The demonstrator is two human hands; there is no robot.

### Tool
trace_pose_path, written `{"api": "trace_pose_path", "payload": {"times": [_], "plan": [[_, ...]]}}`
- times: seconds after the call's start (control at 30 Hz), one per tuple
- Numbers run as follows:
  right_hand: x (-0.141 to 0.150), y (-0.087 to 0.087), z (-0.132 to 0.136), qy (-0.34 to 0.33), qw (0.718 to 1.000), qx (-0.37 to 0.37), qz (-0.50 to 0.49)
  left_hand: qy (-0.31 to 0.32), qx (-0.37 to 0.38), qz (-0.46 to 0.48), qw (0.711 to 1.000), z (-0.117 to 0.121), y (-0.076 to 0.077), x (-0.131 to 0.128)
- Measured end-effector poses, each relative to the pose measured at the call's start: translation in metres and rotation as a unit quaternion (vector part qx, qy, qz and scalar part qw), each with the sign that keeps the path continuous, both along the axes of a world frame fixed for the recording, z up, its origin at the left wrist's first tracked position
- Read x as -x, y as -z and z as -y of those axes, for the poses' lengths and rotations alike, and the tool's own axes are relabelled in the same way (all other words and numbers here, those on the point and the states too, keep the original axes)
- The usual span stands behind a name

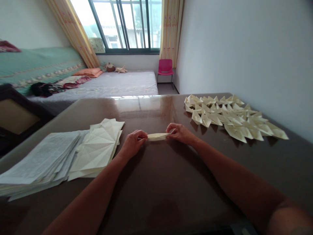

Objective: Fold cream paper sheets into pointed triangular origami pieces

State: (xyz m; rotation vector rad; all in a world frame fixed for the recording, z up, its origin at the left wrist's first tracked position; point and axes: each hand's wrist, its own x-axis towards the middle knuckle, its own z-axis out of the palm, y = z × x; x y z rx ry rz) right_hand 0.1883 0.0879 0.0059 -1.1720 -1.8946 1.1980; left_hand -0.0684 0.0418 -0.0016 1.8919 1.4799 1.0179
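Observation:
A narrow strip of folded cream paper [157, 137] spans the gap between my hands, low over the brown table [156, 182]. My left hand [135, 141] pinches its left end between thumb and fingers. At the other end, my right hand [180, 133] grips the paper the same way, fingers curled over it. Left of my left hand lies a stack of creased cream paper sheets [100, 147]. On the right side of the table, folded paper boats [225, 114] stand in several close rows.
A pile of printed paper sheets [46, 156] sits at the table's left, partly beside the cream stack. Beyond the table are a bed [129, 83], a pink chair [165, 68] and a window [127, 26]. A white wall [239, 49] runs along the right.

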Motion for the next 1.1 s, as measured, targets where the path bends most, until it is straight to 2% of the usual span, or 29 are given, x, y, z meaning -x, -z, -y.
{"api": "trace_pose_path", "payload": {"times": [0.1,0.3,0.5,0.73,0.9,1.0,1.1], "plan": [[-0.002,-0.001,-0.001,-0.005,1.0,-0.017,0.007,-0.011,-0.004,-0.005,1.0,0.001,-0.001,0.0],[0.003,0.009,-0.002,-0.018,0.998,-0.068,-0.009,0.049,-0.072,-0.041,0.995,0.005,-0.002,-0.006],[0.011,0.014,0.004,-0.019,0.992,-0.122,-0.01,0.086,-0.078,-0.059,0.991,0.009,0.0,-0.014],[0.012,0.01,0.006,-0.004,0.996,-0.093,0.009,0.072,-0.05,-0.062,0.994,0.007,0.001,-0.016],[0.007,0.012,0.003,-0.007,0.999,-0.047,0.0,0.083,-0.034,-0.017,0.996,0.003,0.004,-0.011],[0.003,0.012,0.001,-0.002,0.997,-0.075,0.009,0.099,-0.019,0.025,0.995,0.0,0.004,-0.008],[0.003,0.01,-0.001,0.01,0.994,-0.107,0.014,0.078,-0.037,0.063,0.994,-0.003,0.002,-0.007]]}}
